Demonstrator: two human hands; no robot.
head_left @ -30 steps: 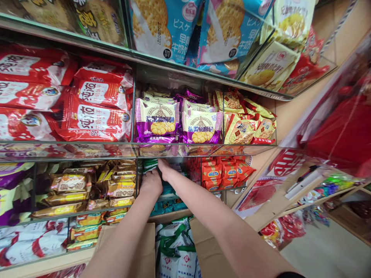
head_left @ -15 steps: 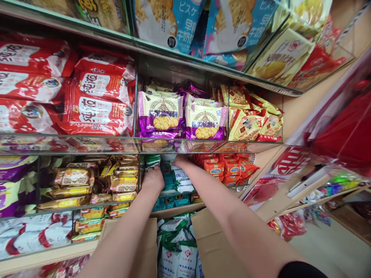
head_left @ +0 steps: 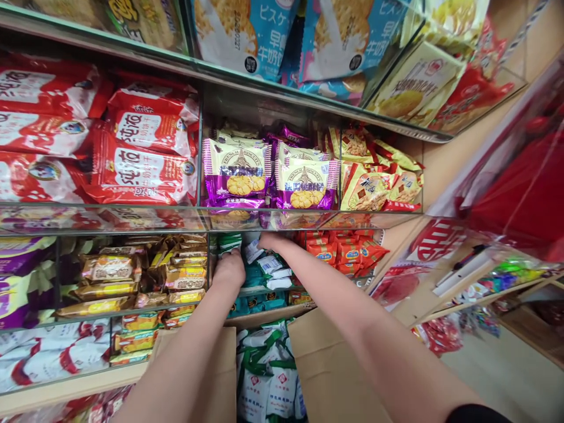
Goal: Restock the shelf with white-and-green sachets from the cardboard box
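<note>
Both my arms reach into a low glass shelf compartment. My left hand is at its left side, fingers curled against a green-and-white striped snack packet. My right hand is deeper in, under the upper shelf's edge, its fingers mostly hidden. Just below its fingertips a small white packet lies tilted; whether the hand holds it I cannot tell. Several white packets and teal packets lie between and below the hands. An open cardboard box below holds white-and-green packets.
Purple-and-cream biscuit packets stand on the glass shelf above my hands. Brown-gold packets fill the compartment to the left, orange-red packets the one to the right. A glass divider borders my left hand.
My right hand has shifted slightly left, and a white packet now shows tilted below its fingers. My left hand stays at the striped packet. The view has moved slightly.
</note>
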